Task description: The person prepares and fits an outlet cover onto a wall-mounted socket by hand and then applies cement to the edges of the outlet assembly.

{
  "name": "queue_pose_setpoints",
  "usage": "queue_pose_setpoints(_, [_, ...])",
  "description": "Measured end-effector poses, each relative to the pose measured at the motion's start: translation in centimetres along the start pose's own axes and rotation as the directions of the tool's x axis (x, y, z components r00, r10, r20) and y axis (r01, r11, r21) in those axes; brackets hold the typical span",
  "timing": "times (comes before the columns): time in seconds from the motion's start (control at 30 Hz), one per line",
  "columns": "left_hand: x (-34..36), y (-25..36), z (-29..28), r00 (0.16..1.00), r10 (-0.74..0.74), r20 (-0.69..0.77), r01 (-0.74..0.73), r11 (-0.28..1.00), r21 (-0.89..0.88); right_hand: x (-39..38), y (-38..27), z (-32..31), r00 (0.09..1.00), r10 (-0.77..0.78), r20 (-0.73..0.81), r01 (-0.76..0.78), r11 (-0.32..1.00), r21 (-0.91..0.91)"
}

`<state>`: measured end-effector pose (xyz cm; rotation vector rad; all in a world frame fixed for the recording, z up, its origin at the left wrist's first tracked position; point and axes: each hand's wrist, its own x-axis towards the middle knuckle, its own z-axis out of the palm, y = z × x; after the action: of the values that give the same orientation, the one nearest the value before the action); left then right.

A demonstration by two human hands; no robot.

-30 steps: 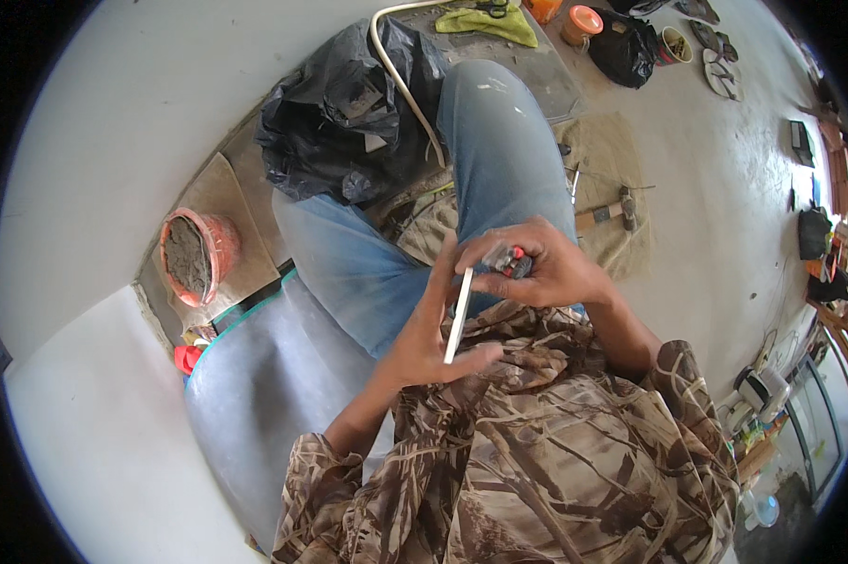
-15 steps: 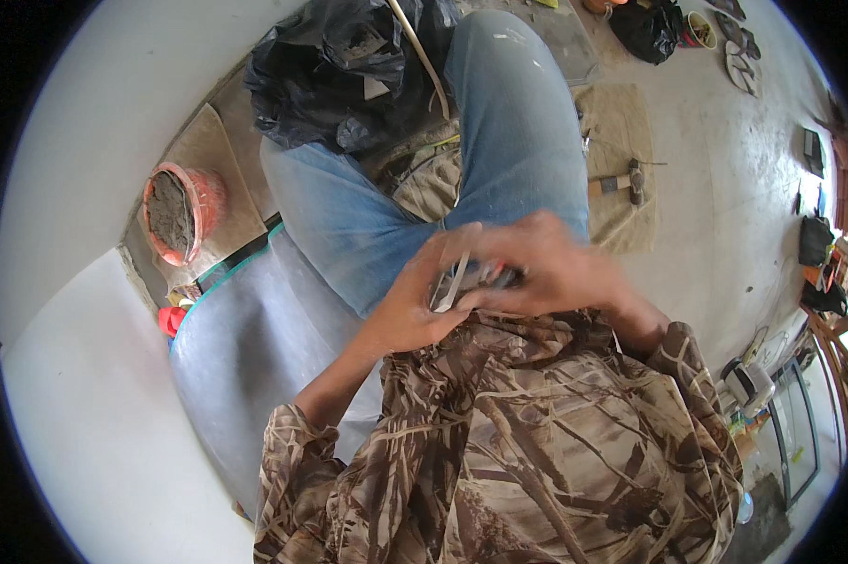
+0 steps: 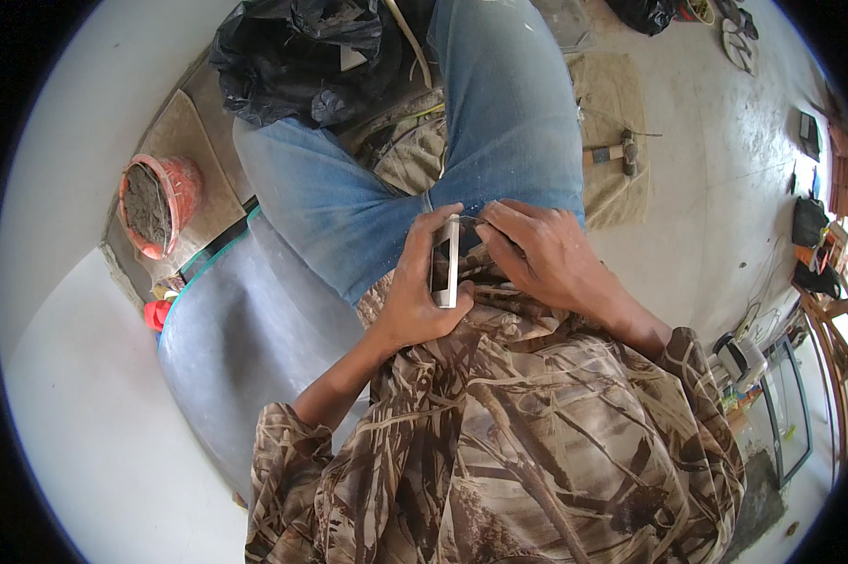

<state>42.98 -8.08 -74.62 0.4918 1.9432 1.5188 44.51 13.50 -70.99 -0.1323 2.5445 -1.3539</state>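
Both hands clamped on a slim white phone.
Left hand (image 3: 415, 301) gripped the phone (image 3: 445, 261) edge-on; right hand (image 3: 537, 249) pinched its top; black bag (image 3: 302, 56) lay beyond.

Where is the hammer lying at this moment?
In the head view the hammer lies on the tan mat on the floor, upper right of centre, just right of the person's jeans-clad leg and beyond the right hand.

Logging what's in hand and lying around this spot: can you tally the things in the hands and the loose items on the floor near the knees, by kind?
White flat plate, held in the left hand with the right hand at its top edge: 1
Hammer: 1
Orange bucket: 1
Black plastic bag: 1
Total: 4
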Motion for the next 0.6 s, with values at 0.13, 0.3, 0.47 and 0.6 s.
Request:
queue_pose_setpoints(0.13, [-0.2, -0.2, 0.0, 0.998, -0.056, 0.016, 0.056, 0.997, -0.047, 0.2, 0.6, 0.8, 0.999, -0.044, -0.027, 0.042, 0.997, -0.072])
queue_pose_setpoints(0.3, [0.0, 0.3, 0.1, 0.999, -0.043, 0.006, 0.043, 0.999, 0.033, -0.7, 0.2, 0.8, 0.999, -0.033, 0.035, 0.037, 0.993, -0.115])
queue_pose_setpoints(0.47, [-0.2, -0.2, 0.5, 0.999, -0.033, -0.006, 0.034, 0.999, 0.028, -1.2, 0.0, 0.4, 0.994, -0.092, 0.053, 0.097, 0.99, -0.106])
queue_pose_setpoints(0.6, [-0.4, -0.9, 1.2, 0.997, 0.022, -0.075, -0.024, 0.999, -0.024, -0.4, 0.7, 0.9, 1.0, -0.025, 0.0, 0.024, 0.988, -0.151])
